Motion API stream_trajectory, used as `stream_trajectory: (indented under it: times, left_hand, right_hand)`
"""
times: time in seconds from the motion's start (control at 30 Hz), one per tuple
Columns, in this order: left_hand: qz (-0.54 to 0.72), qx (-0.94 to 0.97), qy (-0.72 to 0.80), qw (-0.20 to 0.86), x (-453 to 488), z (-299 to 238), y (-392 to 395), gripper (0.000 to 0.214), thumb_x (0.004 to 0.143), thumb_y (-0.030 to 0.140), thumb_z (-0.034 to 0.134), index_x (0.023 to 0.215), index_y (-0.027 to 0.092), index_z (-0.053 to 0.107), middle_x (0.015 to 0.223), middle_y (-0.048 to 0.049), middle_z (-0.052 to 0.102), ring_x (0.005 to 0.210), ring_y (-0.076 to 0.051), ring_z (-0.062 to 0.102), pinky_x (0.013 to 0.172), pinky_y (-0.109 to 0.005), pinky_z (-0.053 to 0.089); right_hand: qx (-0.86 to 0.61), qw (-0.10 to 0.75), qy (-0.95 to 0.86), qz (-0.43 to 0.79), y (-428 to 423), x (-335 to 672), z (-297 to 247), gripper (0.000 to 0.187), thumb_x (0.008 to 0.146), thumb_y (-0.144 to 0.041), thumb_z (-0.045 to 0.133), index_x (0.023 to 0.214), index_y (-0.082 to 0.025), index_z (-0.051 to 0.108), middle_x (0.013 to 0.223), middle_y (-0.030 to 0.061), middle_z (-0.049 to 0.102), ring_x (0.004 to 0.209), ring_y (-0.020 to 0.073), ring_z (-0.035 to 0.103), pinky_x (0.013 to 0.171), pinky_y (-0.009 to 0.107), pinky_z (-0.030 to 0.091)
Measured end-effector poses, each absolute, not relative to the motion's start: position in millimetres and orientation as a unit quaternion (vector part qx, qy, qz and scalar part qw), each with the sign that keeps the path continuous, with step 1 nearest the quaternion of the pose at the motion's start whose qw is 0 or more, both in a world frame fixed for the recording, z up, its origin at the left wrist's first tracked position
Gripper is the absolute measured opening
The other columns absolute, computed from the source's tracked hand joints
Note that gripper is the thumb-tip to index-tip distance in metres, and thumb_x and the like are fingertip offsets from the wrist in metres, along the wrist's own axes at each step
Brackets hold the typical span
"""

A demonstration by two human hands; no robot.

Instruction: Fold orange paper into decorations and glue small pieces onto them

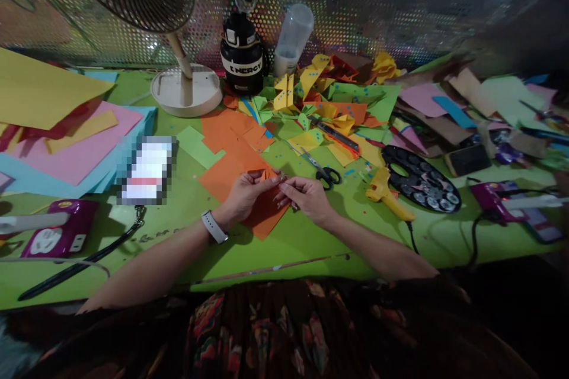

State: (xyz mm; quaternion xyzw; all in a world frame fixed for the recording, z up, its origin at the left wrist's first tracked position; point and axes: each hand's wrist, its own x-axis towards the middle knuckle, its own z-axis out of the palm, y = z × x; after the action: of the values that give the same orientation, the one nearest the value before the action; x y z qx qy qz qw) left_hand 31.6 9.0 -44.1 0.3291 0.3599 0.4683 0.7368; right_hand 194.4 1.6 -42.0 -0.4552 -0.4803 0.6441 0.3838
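A small folded piece of orange paper (267, 174) is pinched between the thumb and fingers of my left hand (240, 196), which has a pale watch band at its wrist. At the paper's right end, my right hand (309, 198) has its thumb and fingers closed in a pinch, touching the left fingertips. The fingers partly hide the paper's folds. Beneath both hands lies a larger orange sheet (264, 224) on the green table (302, 254). Scissors (328, 176) with black handles rest just beyond the right hand.
Beyond the hands are a box cutter (335, 137) and piled paper scraps (347, 108). A yellow glue gun (389, 196) and black palette (422, 180) lie to the right. Left are a phone (146, 170) and coloured sheets (98, 148). A fan (186, 92) and black jug (243, 59) stand behind.
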Motion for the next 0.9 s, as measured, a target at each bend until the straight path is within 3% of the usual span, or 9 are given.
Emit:
stream_trajectory:
  times: [0.13, 0.37, 0.57, 0.77, 0.83, 0.9]
  left_hand:
    - [0.463, 0.322, 0.359, 0.744, 30, -47, 10, 0.019, 0.071, 0.029, 0.084, 0.084, 0.017, 0.076, 0.078, -0.0049, 0.075, 0.063, -0.015, 0.066, 0.062, -0.029, 0.057]
    - [0.459, 0.317, 0.334, 0.76, 28, -52, 13, 0.025, 0.072, 0.027, 0.083, 0.092, 0.015, 0.075, 0.078, -0.0043, 0.075, 0.057, -0.012, 0.064, 0.058, -0.026, 0.054]
    - [0.461, 0.311, 0.348, 0.755, 28, -51, 15, 0.029, 0.069, 0.026, 0.085, 0.092, 0.014, 0.073, 0.08, -0.0052, 0.075, 0.059, -0.013, 0.066, 0.059, -0.026, 0.054]
    - [0.447, 0.354, 0.338, 0.748, 28, -50, 16, 0.025, 0.073, 0.031, 0.083, 0.087, 0.014, 0.071, 0.077, -0.0058, 0.075, 0.057, -0.015, 0.066, 0.06, -0.03, 0.054]
    - [0.457, 0.353, 0.356, 0.734, 26, -51, 19, 0.028, 0.07, 0.03, 0.085, 0.088, 0.015, 0.072, 0.076, -0.0049, 0.075, 0.06, -0.014, 0.067, 0.061, -0.028, 0.053]
    - [0.452, 0.363, 0.386, 0.718, 24, -51, 21, 0.028, 0.066, 0.03, 0.088, 0.084, 0.014, 0.073, 0.072, -0.004, 0.074, 0.06, -0.012, 0.066, 0.059, -0.023, 0.05]
  right_hand:
    - [-0.46, 0.361, -0.484, 0.651, 4, 193, -45, 0.045, 0.067, -0.06, 0.078, 0.074, -0.017, 0.066, 0.062, 0.0016, 0.071, 0.047, 0.0101, 0.062, 0.037, 0.018, 0.038]
    - [-0.435, 0.331, -0.499, 0.673, 4, 192, -48, 0.046, 0.07, -0.059, 0.077, 0.069, -0.016, 0.062, 0.066, 0.0038, 0.073, 0.056, 0.012, 0.068, 0.048, 0.02, 0.051]
    - [-0.432, 0.318, -0.5, 0.68, 7, 190, -51, 0.048, 0.067, -0.061, 0.077, 0.07, -0.016, 0.061, 0.066, 0.0049, 0.074, 0.055, 0.0129, 0.069, 0.046, 0.02, 0.05]
    - [-0.442, 0.299, -0.531, 0.659, 11, 195, -46, 0.043, 0.066, -0.054, 0.08, 0.065, -0.016, 0.061, 0.054, 0.0007, 0.068, 0.047, 0.0111, 0.062, 0.048, 0.023, 0.052]
    - [-0.438, 0.287, -0.549, 0.651, 14, 203, -41, 0.038, 0.07, -0.05, 0.077, 0.065, -0.016, 0.062, 0.052, -0.0005, 0.065, 0.045, 0.01, 0.058, 0.046, 0.022, 0.049]
    - [-0.449, 0.327, -0.56, 0.615, 18, 211, -36, 0.033, 0.075, -0.047, 0.072, 0.065, -0.017, 0.062, 0.05, -0.003, 0.06, 0.044, 0.0081, 0.053, 0.045, 0.021, 0.044]
